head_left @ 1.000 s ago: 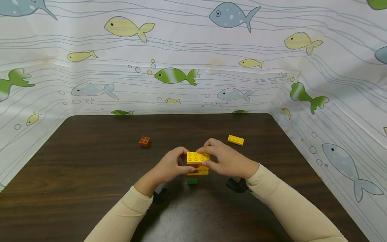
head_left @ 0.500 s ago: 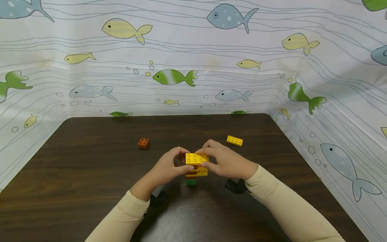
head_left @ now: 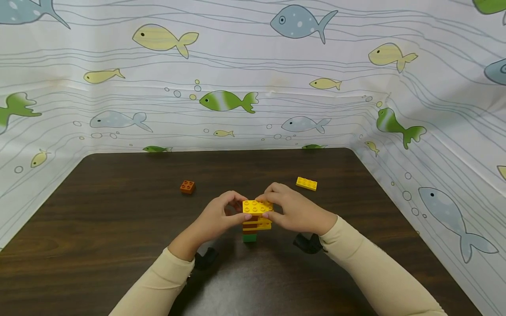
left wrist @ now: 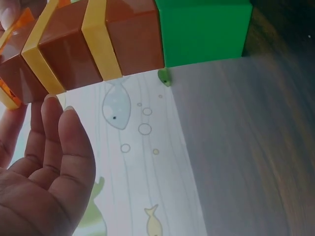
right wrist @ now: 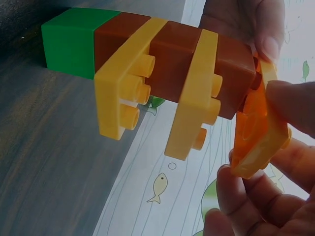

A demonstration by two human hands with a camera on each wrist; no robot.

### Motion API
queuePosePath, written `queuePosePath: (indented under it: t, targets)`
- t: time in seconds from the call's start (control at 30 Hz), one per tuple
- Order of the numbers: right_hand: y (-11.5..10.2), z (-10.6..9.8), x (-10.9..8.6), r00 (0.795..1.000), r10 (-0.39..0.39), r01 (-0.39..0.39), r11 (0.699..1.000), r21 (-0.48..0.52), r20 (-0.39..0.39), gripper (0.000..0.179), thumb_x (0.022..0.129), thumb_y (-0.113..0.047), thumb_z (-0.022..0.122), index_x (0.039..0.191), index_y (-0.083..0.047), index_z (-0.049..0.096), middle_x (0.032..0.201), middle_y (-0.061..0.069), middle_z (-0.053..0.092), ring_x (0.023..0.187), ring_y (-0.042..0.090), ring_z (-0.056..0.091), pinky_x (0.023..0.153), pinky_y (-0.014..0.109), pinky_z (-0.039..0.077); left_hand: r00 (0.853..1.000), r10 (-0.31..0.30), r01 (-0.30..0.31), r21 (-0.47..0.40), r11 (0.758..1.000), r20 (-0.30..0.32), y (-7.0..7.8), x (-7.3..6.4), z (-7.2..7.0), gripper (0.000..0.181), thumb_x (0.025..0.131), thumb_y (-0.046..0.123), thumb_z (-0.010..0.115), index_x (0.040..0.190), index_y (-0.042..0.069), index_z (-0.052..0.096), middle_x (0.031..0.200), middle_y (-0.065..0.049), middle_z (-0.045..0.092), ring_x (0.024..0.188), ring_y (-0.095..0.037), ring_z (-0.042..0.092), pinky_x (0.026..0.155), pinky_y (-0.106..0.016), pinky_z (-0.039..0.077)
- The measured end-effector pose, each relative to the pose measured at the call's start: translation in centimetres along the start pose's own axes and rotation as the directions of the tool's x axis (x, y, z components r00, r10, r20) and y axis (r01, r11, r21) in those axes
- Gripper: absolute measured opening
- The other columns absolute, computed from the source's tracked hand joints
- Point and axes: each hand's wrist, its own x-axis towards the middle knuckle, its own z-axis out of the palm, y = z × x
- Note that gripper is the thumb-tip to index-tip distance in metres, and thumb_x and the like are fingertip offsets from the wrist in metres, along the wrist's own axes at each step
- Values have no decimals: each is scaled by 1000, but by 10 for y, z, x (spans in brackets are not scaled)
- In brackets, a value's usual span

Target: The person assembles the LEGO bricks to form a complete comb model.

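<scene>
A brick tower [head_left: 253, 224] stands mid-table: a green base brick [head_left: 249, 238], brown bricks and yellow plates in turn. A yellow plate [head_left: 257, 206] lies on its top. My left hand [head_left: 239, 209] grips the upper tower from the left, thumb on the near side. My right hand [head_left: 269, 206] pinches the top plate from the right. The right wrist view shows that plate [right wrist: 258, 132] between thumb and fingers, tilted against the top brown brick [right wrist: 236, 73]. The left wrist view shows the tower's side [left wrist: 74, 54], with my left fingers [left wrist: 54, 157] beside it.
A small brown brick [head_left: 187, 186] lies to the left of the hands, and a loose yellow plate [head_left: 306, 183] lies behind them to the right. The dark wooden table [head_left: 118, 219] is walled on three sides by a fish-printed sheet [head_left: 237, 66].
Both hands stay on the tower's top; only the view has shifted slightly.
</scene>
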Motion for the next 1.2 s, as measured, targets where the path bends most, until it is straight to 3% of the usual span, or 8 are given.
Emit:
queuePosePath:
  t: [0.53,0.97,1.2]
  targets:
    - [0,2,1,1000,7,-7,1000,10,4,36,88,-16,71,122,-6,64,106,0,53,92,13,50,83,27,49,1000,1,-2,24,1000,16,-2,0,-1,31,90,21,69,114,4,58,103,-5,58,91,-19,53,81,-35,49]
    - [1,4,0,1000,6,-6,999,38,2,35,89,-13,69,123,-5,62,106,2,51,92,18,51,83,35,50,1000,-24,23,59,998,15,2,1,-1,33,89,20,70,115,4,57,102,-5,56,90,-19,52,77,-32,49]
    - [-1,4,0,999,32,-33,998,54,15,36,90,-14,69,124,-5,62,107,2,50,95,24,53,85,37,51,999,-13,12,13,1000,29,-5,-2,-8,43,91,26,68,125,4,56,110,-7,59,96,-20,54,81,-35,48]
